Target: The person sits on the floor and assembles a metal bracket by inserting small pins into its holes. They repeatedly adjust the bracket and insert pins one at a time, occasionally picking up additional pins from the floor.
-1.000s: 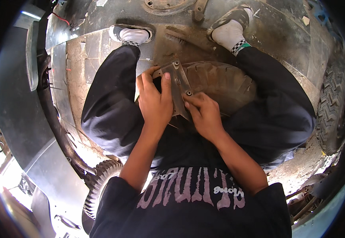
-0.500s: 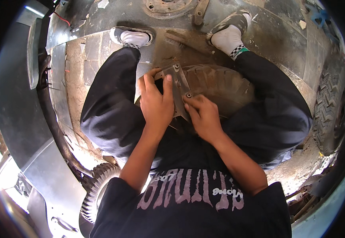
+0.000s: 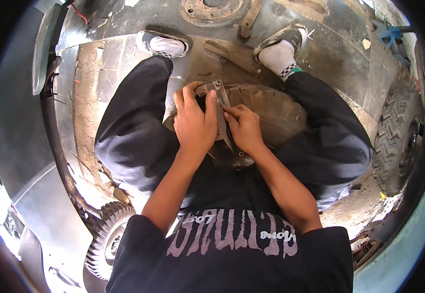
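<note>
My left hand [image 3: 195, 119] is closed round a grey metal bracket [image 3: 222, 132], its thumb lying along the upper face. A bolt head or nut [image 3: 218, 83] shows at the bracket's far end. At the bracket's right edge, my right hand [image 3: 244, 127] has its thumb and forefinger pinched together; what they hold, if anything, is hidden. Another small round nut or bolt end [image 3: 241, 154] shows below that hand, near my lap. Behind the bracket, a worn, dusty tyre [image 3: 271, 107] lies between my legs.
A rusty wheel disc [image 3: 212, 17] and a flat metal bar [image 3: 247, 24] lie on the floor ahead. A dusty long piece [image 3: 232, 56] lies between my feet. Tyred wheels stand at right [image 3: 393, 141] and lower left [image 3: 107, 239]. A dark vehicle panel [image 3: 21, 122] flanks my left.
My right hand has shifted a little up and left along the bracket, now covering the place where a nut showed. A lower nut or bolt end has come into view. My left hand keeps its hold.
</note>
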`<state>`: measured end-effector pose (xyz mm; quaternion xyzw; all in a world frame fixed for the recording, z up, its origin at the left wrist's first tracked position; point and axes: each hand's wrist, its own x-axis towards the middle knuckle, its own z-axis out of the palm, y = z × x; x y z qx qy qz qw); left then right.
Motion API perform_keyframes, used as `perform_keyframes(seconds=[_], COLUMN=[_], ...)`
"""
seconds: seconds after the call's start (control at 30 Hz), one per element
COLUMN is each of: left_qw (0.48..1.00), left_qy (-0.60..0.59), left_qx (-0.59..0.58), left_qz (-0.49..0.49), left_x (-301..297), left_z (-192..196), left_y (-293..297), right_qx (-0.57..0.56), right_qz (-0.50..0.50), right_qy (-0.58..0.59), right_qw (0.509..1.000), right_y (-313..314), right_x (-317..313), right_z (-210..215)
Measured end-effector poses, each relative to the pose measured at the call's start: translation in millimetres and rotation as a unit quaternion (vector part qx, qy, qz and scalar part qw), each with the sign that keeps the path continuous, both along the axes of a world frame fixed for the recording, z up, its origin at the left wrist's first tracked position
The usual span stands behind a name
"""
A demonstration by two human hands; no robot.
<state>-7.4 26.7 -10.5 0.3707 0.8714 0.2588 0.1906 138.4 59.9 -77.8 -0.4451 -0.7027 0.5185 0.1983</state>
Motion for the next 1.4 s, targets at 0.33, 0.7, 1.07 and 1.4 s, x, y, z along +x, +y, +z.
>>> perform_keyframes(seconds=[0.33, 0.7, 1.07, 1.4], left_qw=[0.999, 0.961, 0.896, 0.875], left_qy=[-0.009, 0.064, -0.246, -0.337], left_qx=[0.034, 0.201, 0.31, 0.314], left_qz=[0.0, -0.179, -0.204, -0.151], left_x=[3.0, -30.6, -22.8, -23.2], left_z=[1.3, 11.9, 9.2, 3.6], left_y=[0.4, 8.5, 16.6, 19.8], right_qx=[-0.457, -0.389, -0.192, 0.064], right_qz=[-0.182, -0.176, -0.158, -0.144], right_qy=[0.2, 0.276, 0.167, 0.069], right_qw=[0.847, 0.861, 0.954, 0.985], right_y=[20.8, 23.6, 28.7, 39.4], right_x=[68.8, 34.4, 12.7, 7.7], right_z=[18.5, 81.2, 86.2, 83.0])
